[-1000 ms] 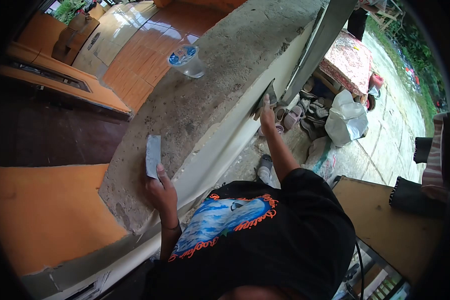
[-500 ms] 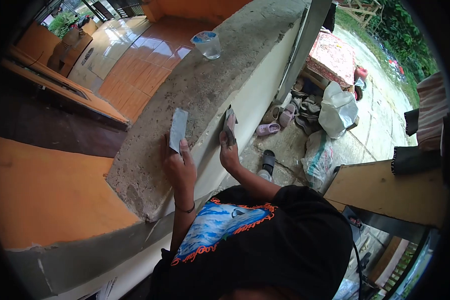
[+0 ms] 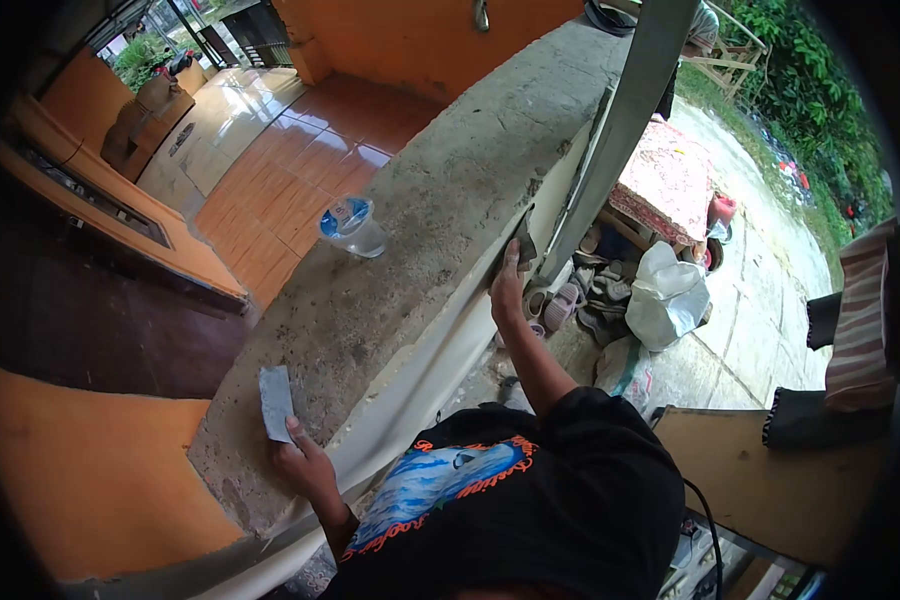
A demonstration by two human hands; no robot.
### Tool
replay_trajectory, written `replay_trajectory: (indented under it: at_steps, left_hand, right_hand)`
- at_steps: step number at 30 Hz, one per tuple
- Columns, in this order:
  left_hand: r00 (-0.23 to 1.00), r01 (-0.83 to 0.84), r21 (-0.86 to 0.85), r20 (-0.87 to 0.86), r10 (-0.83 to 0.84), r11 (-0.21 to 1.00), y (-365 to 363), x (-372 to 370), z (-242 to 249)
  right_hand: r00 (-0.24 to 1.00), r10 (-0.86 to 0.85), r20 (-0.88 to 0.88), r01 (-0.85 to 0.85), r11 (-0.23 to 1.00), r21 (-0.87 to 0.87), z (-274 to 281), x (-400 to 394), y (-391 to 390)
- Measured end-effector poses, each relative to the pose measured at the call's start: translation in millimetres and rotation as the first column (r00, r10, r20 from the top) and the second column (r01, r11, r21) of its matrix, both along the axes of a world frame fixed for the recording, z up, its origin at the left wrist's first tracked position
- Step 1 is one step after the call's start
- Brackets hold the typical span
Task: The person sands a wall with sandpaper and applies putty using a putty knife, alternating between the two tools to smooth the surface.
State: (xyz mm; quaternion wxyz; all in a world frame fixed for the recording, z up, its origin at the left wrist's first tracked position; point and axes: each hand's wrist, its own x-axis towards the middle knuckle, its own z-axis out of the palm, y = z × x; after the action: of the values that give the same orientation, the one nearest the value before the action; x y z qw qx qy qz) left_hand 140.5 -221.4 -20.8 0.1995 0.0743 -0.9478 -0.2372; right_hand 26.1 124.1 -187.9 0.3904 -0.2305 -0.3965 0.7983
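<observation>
Above the near end of the rough concrete ledge [image 3: 410, 235], my left hand [image 3: 305, 465] is closed around the lower end of a flat grey rectangular scraper [image 3: 274, 403]. Its broad face looks smeared with pale grey. My right hand [image 3: 508, 285] reaches out along the ledge's outer side, closed on a darker flat scraper [image 3: 527, 248]. That scraper is at the top edge of the cream wall face [image 3: 440, 358], close to the grey post [image 3: 625, 130]. The fingers of this hand partly hide it.
A plastic cup [image 3: 353, 228] with a blue lid stands on the ledge. Beyond the wall are several shoes [image 3: 562, 305], a white sack [image 3: 667, 297] and a table with a red-patterned cover [image 3: 663, 185]. A wooden board [image 3: 780, 470] lies at right.
My right hand has moved along the wall edge, farther away toward the post, with its scraper. My left hand has shifted left and nearer, still holding its scraper. The view has shifted too.
</observation>
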Motion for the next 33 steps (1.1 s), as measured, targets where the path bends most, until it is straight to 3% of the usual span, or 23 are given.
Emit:
replay_trajectory:
  at_steps: [1,3,5,7,10,14,16,19,21,23,25,27,29,31,33]
  left_hand:
    - [0.997,0.002,-0.035,-0.081,-0.004,0.999,-1,-3,-4]
    - [0.997,-0.061,-0.005,-0.036,0.061,0.998,3,-1,-2]
    - [0.994,-0.107,-0.041,-0.039,0.106,0.993,6,-1,-1]
    - [0.991,-0.129,-0.047,-0.036,0.127,0.991,-1,-1,-10]
    - [0.987,-0.146,-0.050,-0.070,0.142,0.988,1,-3,-11]
    - [0.984,-0.175,-0.056,-0.024,0.174,0.983,-7,0,-15]
    - [0.986,-0.165,-0.043,0.014,0.165,0.985,-6,-1,-14]
    - [0.998,-0.061,0.005,-0.036,0.061,0.998,-2,-2,-8]
    - [0.999,-0.027,-0.015,-0.017,0.027,1.000,2,0,0]
    - [0.993,0.084,-0.074,-0.072,-0.089,0.994,3,3,6]
    - [0.986,0.164,-0.052,-0.013,-0.164,0.985,3,4,13]
    - [0.934,0.220,-0.037,0.295,-0.199,0.975,-5,8,14]
    - [0.931,0.304,-0.157,0.260,-0.258,0.940,-21,8,-2]
    - [0.901,0.388,-0.242,-0.104,-0.422,0.889,-12,10,9]
    - [0.908,0.411,-0.202,-0.004,-0.420,0.889,-18,14,11]
  right_hand:
    - [1.000,0.014,0.008,-0.014,1.000,-0.027,5,-5,20]
    - [0.994,0.056,0.098,-0.045,0.993,-0.112,36,-17,57]
    - [0.994,0.015,0.107,-0.011,0.999,-0.039,59,-31,93]
    - [0.986,-0.076,0.151,0.075,0.997,0.011,44,-57,141]
    - [0.985,-0.044,0.167,0.040,0.999,0.029,19,-84,210]
    - [0.975,-0.018,0.223,0.033,0.997,-0.064,18,-88,235]
    - [0.953,0.017,0.304,-0.001,0.999,-0.051,-27,-91,244]
    - [0.892,0.073,0.445,-0.067,0.997,-0.028,-58,-66,195]
    - [0.860,-0.059,0.507,0.017,0.996,0.087,-59,-41,134]
    - [0.860,0.130,0.494,-0.100,0.991,-0.086,-23,-2,62]
    - [0.884,0.223,0.411,-0.183,0.974,-0.135,-39,21,9]
    - [0.875,0.243,0.419,-0.233,0.969,-0.078,-13,56,-52]
    - [0.871,0.310,0.380,-0.328,0.945,-0.020,-23,83,-103]
    - [0.788,0.356,0.503,-0.410,0.912,-0.003,38,123,-158]
    - [0.750,0.464,0.472,-0.503,0.863,-0.049,-1,136,-196]
